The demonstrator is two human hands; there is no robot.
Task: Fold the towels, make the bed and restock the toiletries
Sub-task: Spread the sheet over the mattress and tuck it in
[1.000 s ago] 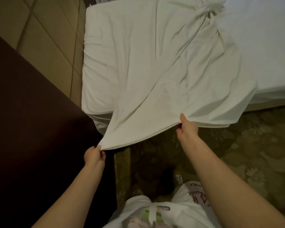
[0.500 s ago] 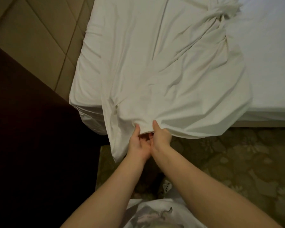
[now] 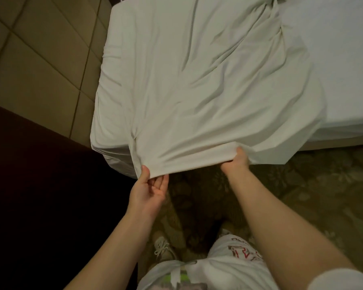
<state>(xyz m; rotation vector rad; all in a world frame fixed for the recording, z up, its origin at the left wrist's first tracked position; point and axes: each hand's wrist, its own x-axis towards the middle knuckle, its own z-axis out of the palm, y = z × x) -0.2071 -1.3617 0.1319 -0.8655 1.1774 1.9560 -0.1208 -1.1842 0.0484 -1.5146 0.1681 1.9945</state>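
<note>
Left hand (image 3: 148, 191) pinches the sheet (image 3: 208, 91); right hand (image 3: 236, 160) seemingly grips it (fingers hidden).

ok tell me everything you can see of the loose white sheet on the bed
The sheet is thin, soft-looking white cloth, heavily creased, spread loosely over the left part of the bed. Its far end bunches into a twist near the top of the view. Its near edge hangs past the bed's end above the carpet. There it is held up by the left hand, thumb on top at a corner, and the right hand, which grips the hem further along.
</note>
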